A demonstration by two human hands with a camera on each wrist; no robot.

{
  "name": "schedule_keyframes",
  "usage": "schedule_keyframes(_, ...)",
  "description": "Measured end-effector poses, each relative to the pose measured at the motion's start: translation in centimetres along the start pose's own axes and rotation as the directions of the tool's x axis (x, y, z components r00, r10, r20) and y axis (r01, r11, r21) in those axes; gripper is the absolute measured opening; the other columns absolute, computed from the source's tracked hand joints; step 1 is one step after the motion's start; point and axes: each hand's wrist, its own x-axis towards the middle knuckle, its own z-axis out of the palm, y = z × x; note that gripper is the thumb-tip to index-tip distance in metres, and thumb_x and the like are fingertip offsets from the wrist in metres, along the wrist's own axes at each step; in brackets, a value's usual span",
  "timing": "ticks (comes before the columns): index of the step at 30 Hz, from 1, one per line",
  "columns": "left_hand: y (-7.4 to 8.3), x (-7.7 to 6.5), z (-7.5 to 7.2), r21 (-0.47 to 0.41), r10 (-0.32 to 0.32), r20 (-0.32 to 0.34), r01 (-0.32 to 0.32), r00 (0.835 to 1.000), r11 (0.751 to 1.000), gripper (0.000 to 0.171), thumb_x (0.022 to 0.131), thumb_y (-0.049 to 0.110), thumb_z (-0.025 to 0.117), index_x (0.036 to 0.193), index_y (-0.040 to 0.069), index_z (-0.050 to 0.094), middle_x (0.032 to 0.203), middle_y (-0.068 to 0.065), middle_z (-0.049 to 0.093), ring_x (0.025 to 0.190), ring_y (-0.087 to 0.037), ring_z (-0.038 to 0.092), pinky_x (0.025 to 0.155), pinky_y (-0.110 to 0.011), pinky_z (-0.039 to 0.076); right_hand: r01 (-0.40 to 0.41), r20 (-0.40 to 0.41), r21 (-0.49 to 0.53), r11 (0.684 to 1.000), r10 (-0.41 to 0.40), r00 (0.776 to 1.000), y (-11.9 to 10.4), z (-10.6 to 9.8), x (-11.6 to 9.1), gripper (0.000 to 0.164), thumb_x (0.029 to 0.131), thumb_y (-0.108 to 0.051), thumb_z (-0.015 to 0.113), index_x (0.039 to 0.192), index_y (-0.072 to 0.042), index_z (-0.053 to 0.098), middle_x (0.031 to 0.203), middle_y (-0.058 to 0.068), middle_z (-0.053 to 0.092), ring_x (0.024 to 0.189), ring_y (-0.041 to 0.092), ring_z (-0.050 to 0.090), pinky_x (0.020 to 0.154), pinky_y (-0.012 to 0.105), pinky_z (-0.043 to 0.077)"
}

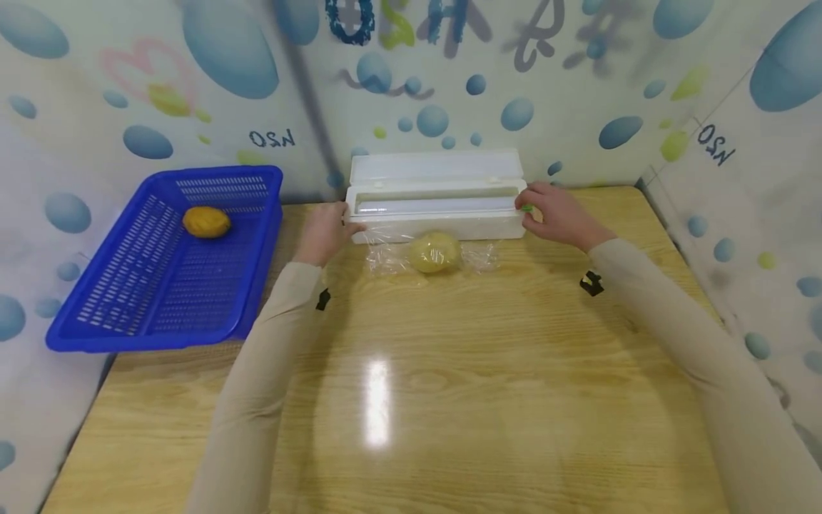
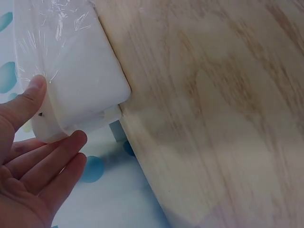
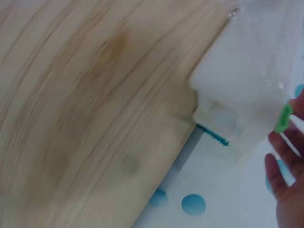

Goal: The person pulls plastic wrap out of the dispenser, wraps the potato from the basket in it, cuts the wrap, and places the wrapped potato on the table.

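Note:
A white cling film dispenser [image 1: 438, 227] stands with its lid raised near the back edge of the table. Clear film [image 1: 387, 255] hangs from its front and lies over a pale yellow, roundish fruit or vegetable [image 1: 434, 253]; the exact kind is unclear. My left hand [image 1: 324, 232] grips the dispenser's left end, with the thumb [image 2: 32, 97] on the film-covered edge and the fingers against the end face. At the opposite end, my right hand [image 1: 554, 213] pinches a small green slide cutter [image 3: 283, 118] on the dispenser's edge.
A blue plastic basket [image 1: 260, 285] stands on the left side of the table, with one yellow oval fruit [image 1: 206, 222] inside. Patterned walls [image 1: 430, 93] close off the back and sides. Both sleeves reach across the wooden tabletop [image 1: 449, 371].

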Motion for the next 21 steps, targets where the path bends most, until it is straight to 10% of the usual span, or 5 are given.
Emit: schedule_keyframes(21,-0.2,-0.3,-1.1,0.076,0.031,0.046,-0.034,0.998,0.997,0.035,0.090,0.033,0.070,0.078,0.004,0.053,0.071,-0.009,0.053,0.064,-0.024,0.048,0.056,-0.039,0.040,-0.315,0.012,0.051,0.948,0.315,0.949,-2.0,0.5,1.1,0.008,0.091,-0.001,0.056,0.094,0.006,0.055,0.099,0.023,0.051,0.087,0.037,0.051,0.077,0.049,0.045)
